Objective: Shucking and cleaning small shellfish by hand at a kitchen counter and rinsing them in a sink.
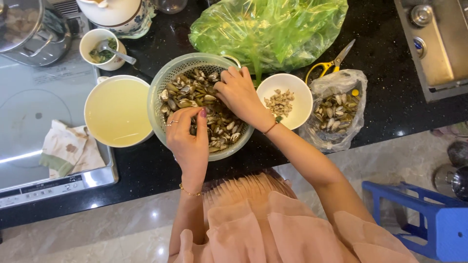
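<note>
Two hands (187, 141) (239, 92) in one colander (161, 87), seemingly among dozens of clams (195, 90).

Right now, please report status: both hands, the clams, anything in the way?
Left hand and right hand both in green colander, picking clams. What each grip holds: cannot tell. White bowl of clam meat beside right hand. Nothing blocking.

Yellow-handled scissors (331, 63), a green bag of greens (273, 27), a blue stool (429, 219).
</note>
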